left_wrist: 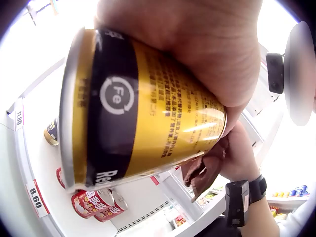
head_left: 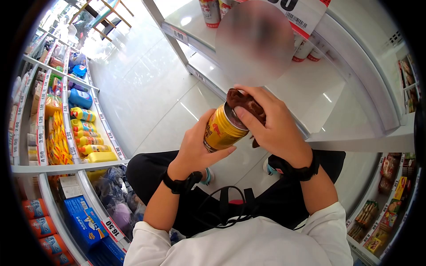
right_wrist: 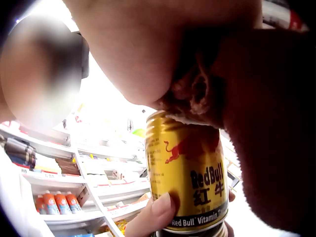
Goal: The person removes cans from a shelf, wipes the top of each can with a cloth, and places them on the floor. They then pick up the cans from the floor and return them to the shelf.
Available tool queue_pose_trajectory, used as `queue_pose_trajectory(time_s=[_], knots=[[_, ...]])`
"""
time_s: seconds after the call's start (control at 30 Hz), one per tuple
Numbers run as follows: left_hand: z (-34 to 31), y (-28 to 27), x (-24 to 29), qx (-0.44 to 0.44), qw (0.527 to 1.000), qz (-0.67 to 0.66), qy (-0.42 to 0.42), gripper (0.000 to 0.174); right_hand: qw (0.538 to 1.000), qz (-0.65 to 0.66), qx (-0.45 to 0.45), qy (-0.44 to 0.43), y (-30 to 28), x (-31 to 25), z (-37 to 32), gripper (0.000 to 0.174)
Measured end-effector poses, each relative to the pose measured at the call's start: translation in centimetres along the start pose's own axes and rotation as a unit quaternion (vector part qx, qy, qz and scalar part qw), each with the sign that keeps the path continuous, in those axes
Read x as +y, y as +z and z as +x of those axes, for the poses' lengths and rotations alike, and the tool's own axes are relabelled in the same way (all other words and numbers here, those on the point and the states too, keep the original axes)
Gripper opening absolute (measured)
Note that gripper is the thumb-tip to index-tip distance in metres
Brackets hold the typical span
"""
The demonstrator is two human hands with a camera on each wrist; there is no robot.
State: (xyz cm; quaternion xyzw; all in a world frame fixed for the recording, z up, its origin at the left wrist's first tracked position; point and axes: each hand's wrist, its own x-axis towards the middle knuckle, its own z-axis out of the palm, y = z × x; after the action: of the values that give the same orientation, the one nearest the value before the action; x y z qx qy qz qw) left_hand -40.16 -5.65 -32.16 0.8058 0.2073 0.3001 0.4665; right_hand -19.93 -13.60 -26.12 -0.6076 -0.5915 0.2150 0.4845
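My left hand (head_left: 194, 144) grips a yellow Red Bull drink can (head_left: 220, 134), its silver top tilted toward the right hand. A crumpled brown cloth (head_left: 254, 106) is bunched in my right hand (head_left: 279, 122), held against the can's top rim with the thumb over the lid. In the left wrist view the can's dark base band (left_wrist: 114, 103) faces the camera, the palm wrapped along its side. The right wrist view shows the red bull logo on the can (right_wrist: 185, 163), with the cloth (right_wrist: 195, 96) in shadow above it.
A white shelf (head_left: 328, 95) in front bears several drink cans (head_left: 209, 12) behind price labels. Shelves on the left hold yellow bottles (head_left: 95, 148), blue boxes (head_left: 86, 217) and orange bottles (head_left: 42, 226). Packaged goods (head_left: 386, 213) fill the lower right shelf. Tiled floor (head_left: 137, 75) lies between.
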Motion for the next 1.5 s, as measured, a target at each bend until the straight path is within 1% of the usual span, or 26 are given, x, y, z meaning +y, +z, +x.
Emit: queue_pose_trajectory(time_s=[0.03, 0.07, 0.13, 0.17, 0.23, 0.33, 0.4, 0.43, 0.5, 0.53, 0.57, 0.6, 0.63, 0.67, 0.73, 0.77, 0.83, 0.9, 0.97, 1.03, 1.07, 1.13, 1.27, 1.3, 1.37, 1.5], knots=[[-0.1, -0.1, 0.0, 0.001, 1.0, -0.002, -0.001, 0.084, 0.996, 0.084, -0.015, 0.01, 0.3, 0.1, 0.0, 0.052], [-0.1, -0.2, 0.2, -0.004, 1.0, 0.002, -0.004, 0.084, 0.996, 0.082, -0.017, 0.011, 0.1, 0.1, -0.1, 0.052], [-0.2, -0.4, 0.4, -0.008, 1.0, 0.004, -0.009, 0.083, 0.988, 0.134, -0.08, -0.002, -0.3, 0.2, -0.4, 0.067], [-0.2, -0.4, 0.5, -0.016, 1.0, 0.008, -0.013, 0.083, 0.988, 0.133, -0.082, -0.002, -0.3, 0.1, -0.4, 0.067], [-0.4, -0.5, 0.3, -0.021, 1.0, 0.012, -0.02, 0.083, 0.973, 0.195, -0.092, 0.085, -0.1, 0.1, -0.6, 0.072], [-0.2, -0.8, 0.5, -0.023, 0.999, 0.032, -0.025, 0.089, 0.975, 0.191, -0.073, 0.091, 0.2, 0.8, -0.6, 0.069], [0.5, -2.0, 2.3, -0.025, 0.992, -0.018, -0.125, 0.098, 0.974, 0.195, -0.059, 0.097, 0.5, 0.8, -0.7, 0.069], [0.2, -3.2, 1.8, -0.022, 0.988, -0.036, -0.15, 0.102, 0.974, 0.199, -0.044, 0.1, 0.7, 0.8, -0.7, 0.069], [0.3, -5.8, 1.7, 0.054, 0.99, 0.01, -0.126, 0.089, 0.98, 0.17, -0.031, 0.094, 1.2, 1.9, -1.3, 0.068], [0.3, -7.1, 0.8, 0.135, 0.978, -0.047, -0.154, 0.078, 0.984, 0.147, -0.022, 0.1, 1.8, 2.8, -1.6, 0.069], [0.2, -8.1, 0.1, 0.214, 0.954, -0.104, -0.181, 0.068, 0.986, 0.124, -0.014, 0.108, 2.5, 3.5, -2.1, 0.07], [0.4, -8.9, 0.2, 0.269, 0.915, -0.236, -0.187, 0.063, 0.982, 0.025, -0.072, 0.172, 3.1, 4.1, -2.3, 0.072], [0.5, -9.6, 0.4, 0.319, 0.856, -0.362, -0.186, 0.058, 0.991, -0.029, -0.074, 0.106, 4.9, 6.3, -3.1, 0.069], [0.4, -9.8, 0.3, 0.326, 0.853, -0.364, -0.185, 0.058, 0.986, -0.076, -0.106, 0.109, 6.5, 7.4, -3.9, 0.066], [0.6, -10.0, 0.2, 0.368, 0.705, -0.584, -0.16, 0.056, 0.965, -0.166, -0.182, 0.094, 9.3, 10.5, -5.6, 0.058], [0.8, -10.0, -0.8, 0.384, 0.663, -0.627, -0.142, 0.05, 0.949, -0.209, -0.225, 0.075, 10.6, 12.8, -6.5, 0.053], [0.8, -9.5, -3.1, 0.356, 0.614, -0.697, -0.106, 0.046, 0.924, -0.258, -0.273, 0.076, 13.3, 17.5, -8.7, 0.048], [1.0, -8.5, -3.6, 0.342, 0.6, -0.716, -0.102, 0.043, 0.923, -0.279, -0.254, 0.073, 15.3, 20.5, -10.3, 0.045], [1.2, -7.4, -2.7, 0.351, 0.581, -0.722, -0.131, 0.04, 0.925, -0.28, -0.242, 0.088, 16.4, 22.3, -11.5, 0.05], [1.4, -6.9, -1.8, 0.346, 0.559, -0.737, -0.159, 0.038, 0.947, -0.263, -0.178, 0.048, 17.2, 24.7, -13.1, 0.057], [1.4, -6.8, -1.3, 0.347, 0.562, -0.736, -0.147, 0.038, 0.948, -0.264, -0.176, 0.035, 17.5, 24.8, -13.3, 0.057], [1.6, -6.7, -0.5, 0.34, 0.563, -0.728, -0.192, 0.036, 0.943, -0.274, -0.175, 0.068, 18.0, 24.7, -13.3, 0.064], [1.9, -6.6, -1.3, 0.347, 0.556, -0.729, -0.201, 0.035, 0.937, -0.297, -0.163, 0.088, 19.3, 25.9, -14.4, 0.069], [2.0, -6.6, -1.5, 0.345, 0.56, -0.727, -0.194, 0.035, 0.938, -0.297, -0.158, 0.081, 19.5, 25.8, -14.4, 0.069], [2.2, -6.7, -1.6, 0.356, 0.555, -0.721, -0.213, 0.035, 0.937, -0.289, -0.159, 0.113, 19.8, 25.7, -14.8, 0.065], [2.6, -6.9, -1.5, 0.35, 0.557, -0.723, -0.211, 0.036, 0.934, -0.29, -0.18, 0.107, 20.2, 26.9, -15.7, 0.067]])
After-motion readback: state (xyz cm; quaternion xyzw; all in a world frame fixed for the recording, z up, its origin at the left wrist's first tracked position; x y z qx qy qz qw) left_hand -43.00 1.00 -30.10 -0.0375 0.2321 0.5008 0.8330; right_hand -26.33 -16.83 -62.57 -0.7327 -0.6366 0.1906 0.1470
